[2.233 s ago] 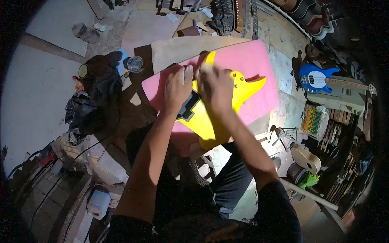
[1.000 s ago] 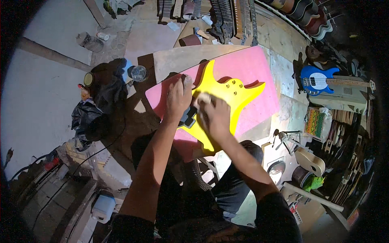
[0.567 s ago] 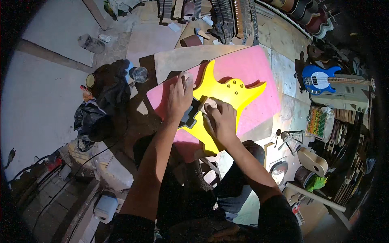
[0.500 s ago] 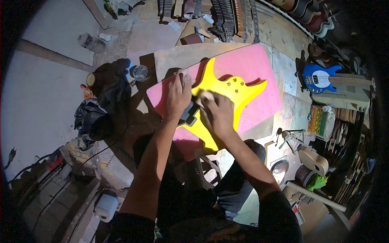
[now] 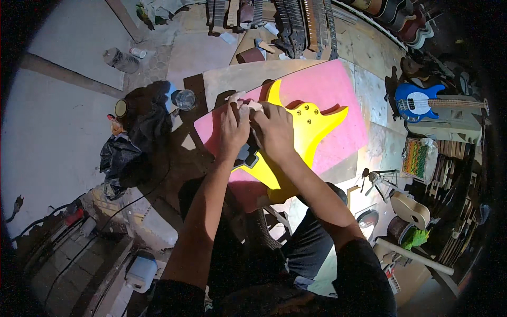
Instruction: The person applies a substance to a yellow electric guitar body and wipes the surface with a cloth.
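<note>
A yellow guitar body (image 5: 303,140) lies on a pink mat (image 5: 343,79), its pointed horns toward the far side and right, with several holes near its neck end. My left hand (image 5: 235,124) is at the body's left, beside a dark recessed cavity (image 5: 245,153), its fingers closed; what lies under them is hidden. My right hand (image 5: 274,132) grips a small pale block (image 5: 255,105) against the upper-left of the body, touching or nearly touching my left fingertips.
Guitar necks (image 5: 289,29) lie beyond the mat. A clear round container (image 5: 186,99) and dark plastic (image 5: 116,156) are at left. A blue bass (image 5: 417,103), a pale guitar body (image 5: 409,210) and a metal stand (image 5: 375,179) are at right. A cable (image 5: 132,214) hangs lower left.
My right hand has moved from the middle of the body up and left with the pale block, toward my left fingertips. My left hand stays at the body's left.
</note>
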### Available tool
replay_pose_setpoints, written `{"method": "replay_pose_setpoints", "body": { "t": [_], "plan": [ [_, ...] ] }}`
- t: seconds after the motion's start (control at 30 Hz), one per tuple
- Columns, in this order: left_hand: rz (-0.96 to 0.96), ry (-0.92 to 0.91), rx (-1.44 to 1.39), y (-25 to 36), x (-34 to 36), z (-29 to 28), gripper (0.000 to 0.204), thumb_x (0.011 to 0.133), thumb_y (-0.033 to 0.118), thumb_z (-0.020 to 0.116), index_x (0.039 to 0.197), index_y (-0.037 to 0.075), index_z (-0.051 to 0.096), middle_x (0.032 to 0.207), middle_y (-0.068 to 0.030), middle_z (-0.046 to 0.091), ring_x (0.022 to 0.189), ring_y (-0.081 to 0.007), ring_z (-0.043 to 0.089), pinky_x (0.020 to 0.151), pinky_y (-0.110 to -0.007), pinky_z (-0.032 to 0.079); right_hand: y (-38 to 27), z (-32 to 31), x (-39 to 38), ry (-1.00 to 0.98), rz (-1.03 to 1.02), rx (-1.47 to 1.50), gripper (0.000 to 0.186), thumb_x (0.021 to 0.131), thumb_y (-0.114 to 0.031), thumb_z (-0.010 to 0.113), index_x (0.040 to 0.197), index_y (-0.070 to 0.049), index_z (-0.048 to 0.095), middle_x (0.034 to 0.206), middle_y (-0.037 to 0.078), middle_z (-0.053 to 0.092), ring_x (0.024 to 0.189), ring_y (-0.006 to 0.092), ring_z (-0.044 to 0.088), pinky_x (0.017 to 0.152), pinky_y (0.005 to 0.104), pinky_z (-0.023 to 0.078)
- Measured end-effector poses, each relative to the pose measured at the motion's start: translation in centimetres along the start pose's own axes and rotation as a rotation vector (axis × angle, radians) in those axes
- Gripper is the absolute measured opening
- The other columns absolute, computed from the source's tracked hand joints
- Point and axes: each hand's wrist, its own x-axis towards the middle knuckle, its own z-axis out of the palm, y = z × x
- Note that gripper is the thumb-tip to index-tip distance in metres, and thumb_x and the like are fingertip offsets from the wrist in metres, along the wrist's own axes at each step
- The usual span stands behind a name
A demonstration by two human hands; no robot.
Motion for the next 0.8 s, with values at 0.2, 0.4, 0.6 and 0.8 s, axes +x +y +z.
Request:
{"method": "replay_pose_setpoints", "body": {
  "t": [0.2,0.4,0.6,0.8],
  "plan": [
    [-0.024,-0.027,-0.001,-0.3,0.0,-0.5,0.058,0.105,0.044,0.042,0.149,0.005,0.043,0.141,-0.0303,0.054,0.119,-0.0551,0.053,0.103,-0.059,0.041,2.0,-2.8,-6.8,-0.03,-0.014,-0.046,0.044,0.075,-0.012,0.083,0.116,-0.014,0.066,0.126,0.016,0.063,0.112,0.0394,0.059,0.093,0.0505,0.045],
    [-0.006,0.012,0.006,1.0,-0.1,0.0,0.055,0.104,0.046,0.046,0.145,0.009,0.049,0.135,-0.0257,0.06,0.115,-0.0515,0.057,0.1,-0.057,0.044,0.1,0.3,-0.1,-0.015,0.062,-0.014,0.031,0.085,-0.012,0.071,0.116,-0.011,0.066,0.121,0.018,0.063,0.108,0.0391,0.059,0.094,0.0487,0.045],
    [-0.025,-0.046,-0.004,3.1,0.8,-0.8,0.037,0.104,0.035,0.054,0.116,0.001,0.063,0.11,-0.0224,0.07,0.101,-0.0426,0.068,0.09,-0.047,0.052,0.4,-3.7,-8.7,-0.006,0.043,-0.057,0.028,0.089,-0.014,0.075,0.115,-0.011,0.066,0.115,0.017,0.064,0.103,0.0374,0.061,0.086,0.0487,0.048],
    [0.017,-0.026,-0.042,3.6,0.6,-0.4,0.031,0.102,0.027,0.058,0.108,-0.003,0.065,0.104,-0.0241,0.069,0.097,-0.0404,0.068,0.087,-0.044,0.052,4.0,-4.0,-0.9,0.04,0.257,-0.161,0.042,0.088,-0.022,0.074,0.127,-0.011,0.064,0.126,0.02,0.061,0.11,0.0409,0.056,0.093,0.0512,0.043]
  ]
}}
